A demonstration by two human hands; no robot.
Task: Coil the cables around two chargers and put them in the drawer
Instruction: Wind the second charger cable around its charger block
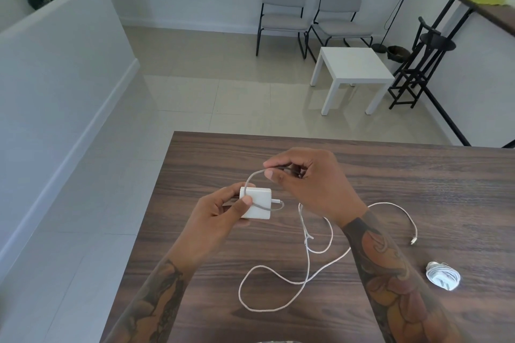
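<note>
My left hand grips a white square charger above the dark wooden table, thumb pressing on its face. One turn of its white cable lies across the charger. My right hand pinches the cable just above the charger and holds a raised loop. The loose length of the cable trails in loops over the table, its plug end lying to the right. A second charger, wrapped in its own coiled cable, rests at the table's right side. No drawer is in view.
Beyond the table's far edge is tiled floor with a small white side table, two grey chairs and a black stool. A low white wall runs along the left.
</note>
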